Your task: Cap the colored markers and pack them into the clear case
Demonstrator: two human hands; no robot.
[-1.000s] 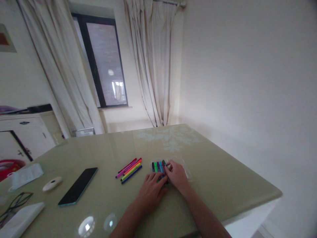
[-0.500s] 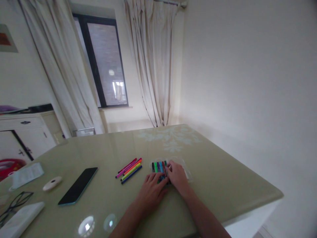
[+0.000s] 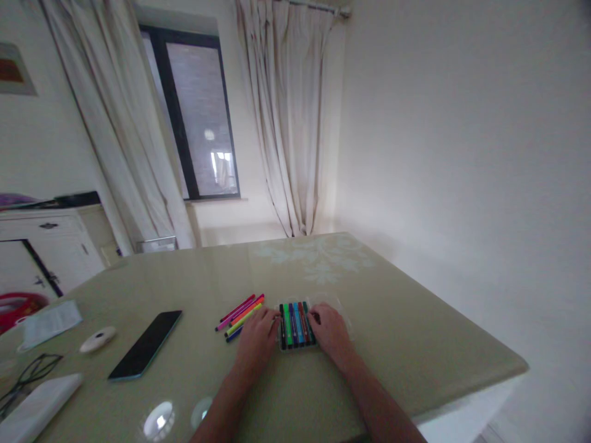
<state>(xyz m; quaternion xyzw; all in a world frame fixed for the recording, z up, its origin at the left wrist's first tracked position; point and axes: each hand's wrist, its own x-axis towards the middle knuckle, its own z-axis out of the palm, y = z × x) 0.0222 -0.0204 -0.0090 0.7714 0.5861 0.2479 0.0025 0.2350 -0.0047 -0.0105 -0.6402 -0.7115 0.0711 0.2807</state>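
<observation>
A clear plastic pen case (image 3: 298, 350) lies on the table, its see-through lid (image 3: 344, 307) folded out to the right. Several felt-tip pens (image 3: 295, 323) in black, green, purple, blue, brown and dark green lie side by side in it. My left hand (image 3: 258, 337) is at the case's left edge, fingers curled and closed on it. At the opposite edge my right hand (image 3: 331, 332) has its thumb and fingers bent together on the case, partly covering the lid. Left of the case is a loose group of felt-tip pens (image 3: 241, 312) in red, pink, orange, yellow and blue, partly behind my left hand.
A black phone (image 3: 146, 346) lies to the left on the glossy table (image 3: 207, 277). Beyond it are a round white object (image 3: 98, 339), a face mask (image 3: 52, 323), dark-framed glasses (image 3: 30, 375) and a white box-like object (image 3: 41, 406). A wall (image 3: 462, 184) borders the right side.
My left hand has moved left off the pens to the case's left edge, uncovering the row of pens. My right hand has stayed at the right edge.
</observation>
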